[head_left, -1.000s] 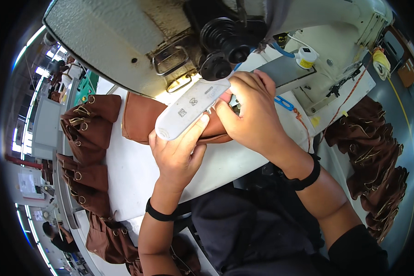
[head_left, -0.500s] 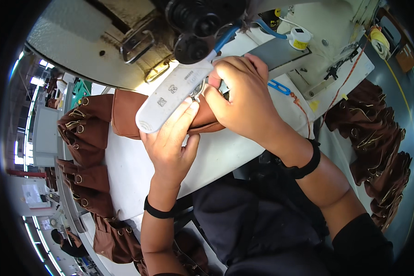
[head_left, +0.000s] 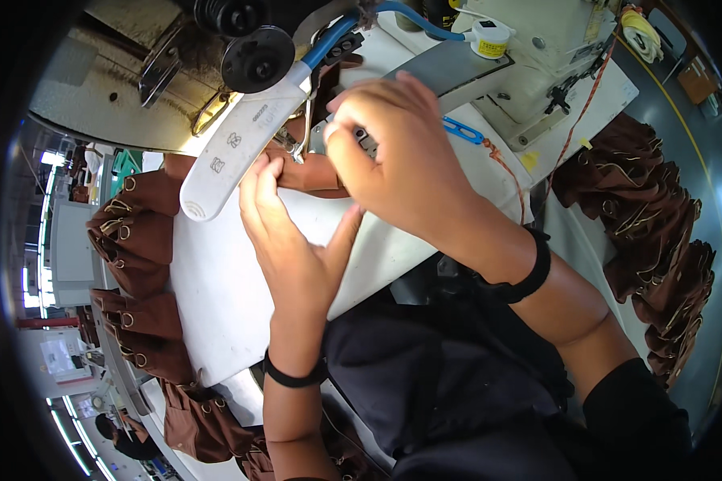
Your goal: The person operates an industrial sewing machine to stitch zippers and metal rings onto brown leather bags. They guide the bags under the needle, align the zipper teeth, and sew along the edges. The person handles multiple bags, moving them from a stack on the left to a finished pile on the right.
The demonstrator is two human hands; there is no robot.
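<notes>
A brown leather-like piece (head_left: 311, 176) lies under the needle area of a sewing machine (head_left: 164, 104), near the metal presser foot (head_left: 298, 152). My left hand (head_left: 293, 252) has its fingers stretched out, their tips at the piece's near edge and the thumb spread away. Just right of the needle area, my right hand (head_left: 397, 152) is curled, its fingers bent inward and slightly blurred. Whatever those fingers hold, if anything, is hidden. A long white bar with a rounded end (head_left: 237, 156) slants over the work and covers part of it.
Brown bag pieces with metal rings (head_left: 140, 232) hang along the table's left side. More brown pieces (head_left: 642, 208) are heaped at the right. A blue tool (head_left: 462, 130) on an orange cord and a small white container (head_left: 490, 38) sit beyond my right hand.
The brown piece has shifted and turned, with less of it showing at the left. My left thumb has spread wider. The machine and white bar appear farther left in the view.
</notes>
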